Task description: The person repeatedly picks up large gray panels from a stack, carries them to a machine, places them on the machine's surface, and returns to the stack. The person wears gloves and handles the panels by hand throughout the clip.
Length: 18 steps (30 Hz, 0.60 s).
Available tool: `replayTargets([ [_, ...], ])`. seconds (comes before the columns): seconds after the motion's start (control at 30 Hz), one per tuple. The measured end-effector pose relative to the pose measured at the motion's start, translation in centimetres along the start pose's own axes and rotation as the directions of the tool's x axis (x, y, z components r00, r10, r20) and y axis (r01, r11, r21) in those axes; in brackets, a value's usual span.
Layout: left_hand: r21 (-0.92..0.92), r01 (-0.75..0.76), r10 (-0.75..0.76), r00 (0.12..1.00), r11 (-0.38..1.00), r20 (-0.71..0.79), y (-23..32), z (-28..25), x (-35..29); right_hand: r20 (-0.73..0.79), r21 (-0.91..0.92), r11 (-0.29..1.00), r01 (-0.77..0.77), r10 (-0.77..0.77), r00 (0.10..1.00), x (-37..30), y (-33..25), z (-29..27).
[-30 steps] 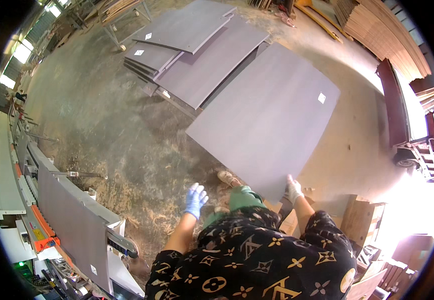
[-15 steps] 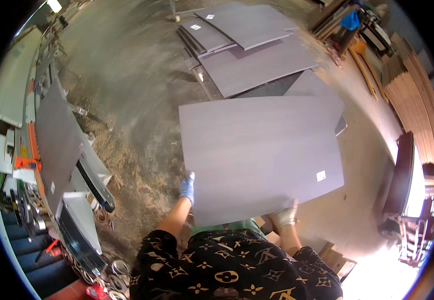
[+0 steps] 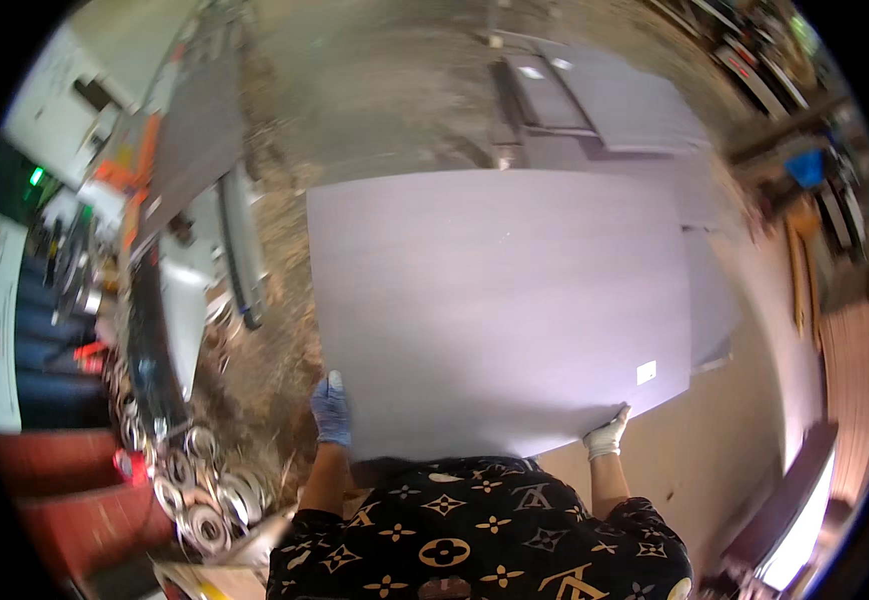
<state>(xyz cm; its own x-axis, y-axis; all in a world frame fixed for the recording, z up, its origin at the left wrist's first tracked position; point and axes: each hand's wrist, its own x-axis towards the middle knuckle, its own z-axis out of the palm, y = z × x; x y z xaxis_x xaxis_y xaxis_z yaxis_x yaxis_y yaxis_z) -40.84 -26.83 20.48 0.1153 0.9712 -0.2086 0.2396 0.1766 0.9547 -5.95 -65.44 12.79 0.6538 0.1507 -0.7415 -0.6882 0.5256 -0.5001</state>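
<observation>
1. Evidently, a large grey rectangular panel (image 3: 499,300) is held in front of the torso, its long axis set left to right and its white label (image 3: 646,373) placed toward the near right corner
2. Its left edge, close to the near corner, is taken by the left hand (image 3: 332,412), gloved in blue; its near edge, toward the right and just beside the label, is taken by the right hand (image 3: 607,435), gloved in a pale colour
3. The grip is clamped on the panel at both places, though the fingers beneath are partly hidden
4. Both forearms are extended forward from the patterned shirt (image 3: 484,530), the right thumb pointed up and rightward
5. Beyond the panel, stacked grey boards (image 3: 624,105) are partly covered; at the left, coiled strip rolls (image 3: 239,490) are heaped
</observation>
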Motion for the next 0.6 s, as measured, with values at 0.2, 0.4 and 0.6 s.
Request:
replayTargets([
  [0.2, -0.244, 0.001, -0.096, 0.92, 0.97, -0.379, 0.4, -7.9, -4.1, 0.378, -0.183, 0.982, -0.05, 0.117, 0.918, 2.1, 4.5, 15.9],
  [0.4, -0.441, -0.107, -0.24, 0.713, 0.891, -0.659, -5.2, -14.5, -6.6, 0.615, -0.373, 0.922, -0.103, 0.329, 0.717, 1.8, 14.8, 31.2],
  [0.6, -0.525, -0.205, -0.395, 0.454, 0.826, -0.799, -0.5, -13.9, -12.7, 0.612, -0.615, 0.767, -0.18, 0.609, 0.504, -1.6, 25.1, 42.0],
])
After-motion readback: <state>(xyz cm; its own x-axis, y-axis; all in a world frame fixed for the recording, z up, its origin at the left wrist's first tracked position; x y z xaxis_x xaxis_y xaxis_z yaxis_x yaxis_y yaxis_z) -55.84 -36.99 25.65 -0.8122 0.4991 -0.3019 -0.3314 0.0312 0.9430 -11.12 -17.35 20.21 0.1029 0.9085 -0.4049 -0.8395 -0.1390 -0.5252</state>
